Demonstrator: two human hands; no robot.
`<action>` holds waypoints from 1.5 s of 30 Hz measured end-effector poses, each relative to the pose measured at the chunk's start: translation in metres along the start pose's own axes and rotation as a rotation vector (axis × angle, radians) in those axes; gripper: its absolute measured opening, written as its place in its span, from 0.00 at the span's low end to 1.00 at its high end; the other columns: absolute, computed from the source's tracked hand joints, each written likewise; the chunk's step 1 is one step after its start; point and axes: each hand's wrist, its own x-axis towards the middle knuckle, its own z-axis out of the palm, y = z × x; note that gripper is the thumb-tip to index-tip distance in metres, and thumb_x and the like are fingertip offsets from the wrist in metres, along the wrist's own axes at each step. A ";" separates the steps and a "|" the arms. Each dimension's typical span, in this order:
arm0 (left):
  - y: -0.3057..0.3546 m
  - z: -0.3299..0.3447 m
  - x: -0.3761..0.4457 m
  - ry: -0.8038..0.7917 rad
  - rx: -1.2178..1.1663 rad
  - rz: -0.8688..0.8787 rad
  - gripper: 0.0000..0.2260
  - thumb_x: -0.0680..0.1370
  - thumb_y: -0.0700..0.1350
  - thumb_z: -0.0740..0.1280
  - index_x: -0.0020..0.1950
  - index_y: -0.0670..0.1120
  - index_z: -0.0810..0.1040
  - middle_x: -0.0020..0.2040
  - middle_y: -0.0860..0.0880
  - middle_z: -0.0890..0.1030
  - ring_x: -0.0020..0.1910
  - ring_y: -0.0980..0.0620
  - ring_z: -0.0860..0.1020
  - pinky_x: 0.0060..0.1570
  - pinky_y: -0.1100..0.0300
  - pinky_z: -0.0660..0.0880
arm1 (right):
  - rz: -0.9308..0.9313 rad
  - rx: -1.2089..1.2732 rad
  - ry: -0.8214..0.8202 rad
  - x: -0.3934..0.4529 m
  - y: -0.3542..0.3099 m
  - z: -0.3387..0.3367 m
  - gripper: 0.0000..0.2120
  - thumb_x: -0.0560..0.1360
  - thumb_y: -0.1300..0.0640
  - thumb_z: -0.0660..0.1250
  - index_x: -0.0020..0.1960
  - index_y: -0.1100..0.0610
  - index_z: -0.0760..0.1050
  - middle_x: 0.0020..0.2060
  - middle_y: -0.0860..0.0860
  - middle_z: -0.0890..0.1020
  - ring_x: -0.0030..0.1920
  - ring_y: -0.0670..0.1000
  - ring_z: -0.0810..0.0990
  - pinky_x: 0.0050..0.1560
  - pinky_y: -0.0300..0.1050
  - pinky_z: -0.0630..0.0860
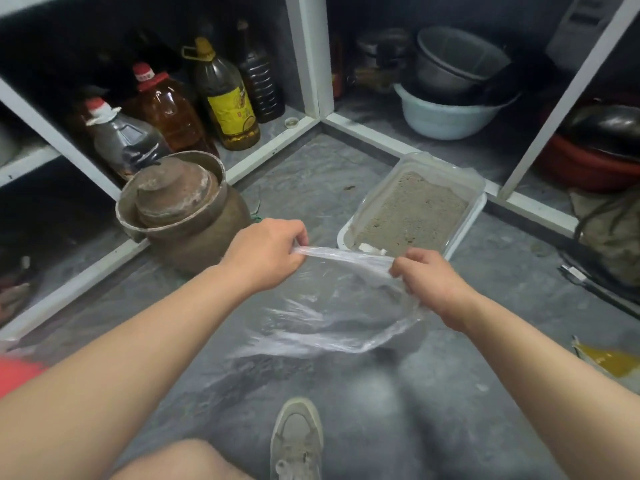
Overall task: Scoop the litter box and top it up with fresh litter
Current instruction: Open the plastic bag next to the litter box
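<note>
Stretching a clear plastic bag (332, 306) open, with the scooping itself seemingly not yet begun.

Crouched on the grey floor (311, 174), the person pinches the bag's rim with the left hand (268, 251) and the right hand (427, 277), fingers curled tight on the film, pulling the mouth taut between them. The litter box (460, 174) sits on the floor just beyond the hands, beside a brown clay jar (180, 209), its sandy litter looking level; a small white thing lies at its near edge, perhaps a scoop, though I cannot tell. By my reckoning the job is only at the preparing stage: scooping and topping up both remain, and I see no fresh litter.
</note>
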 end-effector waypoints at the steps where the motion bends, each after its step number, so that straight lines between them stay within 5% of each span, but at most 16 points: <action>1: -0.002 0.001 -0.001 0.002 -0.003 -0.018 0.05 0.76 0.52 0.67 0.50 0.56 0.79 0.45 0.55 0.81 0.47 0.48 0.79 0.41 0.55 0.72 | -0.021 -0.021 0.002 0.001 0.002 0.003 0.07 0.76 0.56 0.64 0.39 0.55 0.72 0.32 0.50 0.72 0.34 0.51 0.70 0.36 0.44 0.66; 6: -0.029 0.008 -0.008 0.030 -0.007 -0.096 0.03 0.76 0.51 0.66 0.49 0.56 0.78 0.47 0.53 0.82 0.47 0.44 0.79 0.43 0.52 0.75 | -0.101 -0.146 0.024 0.005 0.010 0.016 0.09 0.75 0.51 0.65 0.41 0.56 0.72 0.33 0.48 0.75 0.35 0.50 0.72 0.38 0.47 0.68; 12: -0.050 0.035 -0.008 -0.042 -0.146 -0.171 0.08 0.74 0.50 0.71 0.51 0.57 0.78 0.46 0.56 0.77 0.50 0.46 0.78 0.47 0.51 0.75 | -0.086 -0.323 0.099 0.027 0.019 0.027 0.04 0.75 0.57 0.62 0.43 0.57 0.72 0.36 0.51 0.77 0.36 0.52 0.73 0.36 0.46 0.68; 15: -0.046 0.050 -0.015 0.089 0.152 -0.010 0.29 0.68 0.53 0.76 0.67 0.50 0.74 0.62 0.48 0.74 0.63 0.43 0.73 0.62 0.46 0.68 | -0.061 -0.257 0.092 0.041 0.024 0.035 0.04 0.75 0.58 0.63 0.42 0.57 0.72 0.34 0.50 0.75 0.34 0.51 0.71 0.35 0.45 0.66; 18: -0.015 0.064 -0.028 0.298 -0.089 0.398 0.19 0.69 0.40 0.72 0.59 0.43 0.78 0.60 0.44 0.78 0.59 0.43 0.76 0.61 0.48 0.71 | -0.047 -0.199 0.070 0.052 0.027 0.043 0.05 0.75 0.59 0.65 0.40 0.56 0.72 0.32 0.49 0.73 0.32 0.49 0.70 0.34 0.43 0.65; 20: 0.000 0.085 -0.028 0.129 -0.302 0.518 0.11 0.71 0.36 0.65 0.51 0.45 0.79 0.51 0.48 0.80 0.49 0.46 0.78 0.50 0.51 0.76 | -0.036 -0.185 0.050 0.056 0.028 0.048 0.06 0.75 0.59 0.66 0.39 0.55 0.72 0.31 0.49 0.74 0.31 0.48 0.70 0.33 0.42 0.65; 22: 0.002 0.114 -0.014 -0.171 -0.355 0.422 0.12 0.73 0.37 0.63 0.52 0.48 0.80 0.50 0.49 0.81 0.50 0.48 0.79 0.49 0.51 0.76 | -0.029 -0.204 0.048 0.060 0.030 0.050 0.06 0.74 0.59 0.66 0.38 0.54 0.72 0.31 0.49 0.75 0.31 0.49 0.70 0.33 0.43 0.65; 25: -0.005 0.160 0.007 -0.485 -0.125 0.273 0.20 0.76 0.42 0.65 0.67 0.53 0.75 0.66 0.50 0.76 0.65 0.46 0.75 0.60 0.51 0.75 | -0.026 -0.211 0.042 0.064 0.036 0.053 0.07 0.75 0.59 0.66 0.38 0.54 0.71 0.32 0.50 0.74 0.31 0.49 0.70 0.31 0.41 0.66; 29: -0.019 0.198 0.013 -0.776 0.055 0.095 0.38 0.76 0.50 0.71 0.81 0.51 0.55 0.80 0.43 0.60 0.75 0.41 0.67 0.70 0.49 0.69 | 0.026 -0.248 0.066 0.070 0.051 0.054 0.04 0.74 0.58 0.64 0.41 0.57 0.73 0.33 0.52 0.75 0.33 0.51 0.73 0.33 0.47 0.72; 32: -0.035 0.208 0.008 -0.856 0.020 -0.060 0.39 0.73 0.56 0.76 0.78 0.47 0.63 0.75 0.44 0.71 0.71 0.44 0.72 0.68 0.54 0.69 | 0.098 -0.292 0.101 0.074 0.062 0.058 0.05 0.72 0.56 0.64 0.45 0.57 0.74 0.36 0.54 0.79 0.36 0.55 0.77 0.38 0.59 0.79; 36: -0.041 0.208 -0.008 -0.816 -0.015 -0.183 0.41 0.69 0.64 0.73 0.77 0.51 0.65 0.72 0.48 0.74 0.67 0.44 0.75 0.67 0.50 0.73 | 0.088 -0.559 0.045 0.069 0.064 0.071 0.13 0.73 0.53 0.66 0.56 0.55 0.72 0.54 0.55 0.77 0.53 0.57 0.77 0.53 0.53 0.76; 38: -0.036 0.204 -0.009 -0.802 -0.023 -0.218 0.34 0.72 0.62 0.71 0.74 0.50 0.69 0.69 0.47 0.77 0.64 0.44 0.78 0.63 0.51 0.74 | -0.168 -0.878 0.187 0.057 0.059 0.081 0.23 0.71 0.53 0.69 0.63 0.57 0.70 0.62 0.58 0.70 0.62 0.61 0.69 0.62 0.55 0.70; 40: -0.033 0.200 -0.005 -0.797 -0.012 -0.215 0.29 0.73 0.61 0.70 0.70 0.50 0.73 0.65 0.47 0.79 0.61 0.44 0.79 0.61 0.51 0.75 | -0.618 -0.912 0.289 0.040 0.047 0.098 0.21 0.68 0.59 0.69 0.60 0.61 0.73 0.61 0.61 0.72 0.59 0.64 0.70 0.58 0.57 0.71; 42: -0.034 0.198 -0.002 -0.826 -0.014 -0.189 0.25 0.73 0.61 0.69 0.65 0.50 0.76 0.62 0.47 0.81 0.58 0.44 0.80 0.60 0.51 0.76 | -0.834 -0.795 0.117 0.030 0.043 0.120 0.11 0.69 0.62 0.63 0.51 0.62 0.76 0.52 0.59 0.77 0.50 0.62 0.75 0.49 0.55 0.74; 45: -0.037 0.193 -0.003 -0.849 -0.035 -0.212 0.26 0.72 0.65 0.68 0.65 0.52 0.76 0.62 0.49 0.81 0.57 0.45 0.80 0.59 0.52 0.76 | -0.549 -0.967 -0.255 0.045 0.056 0.143 0.11 0.73 0.62 0.59 0.53 0.58 0.75 0.50 0.57 0.78 0.50 0.62 0.78 0.48 0.53 0.76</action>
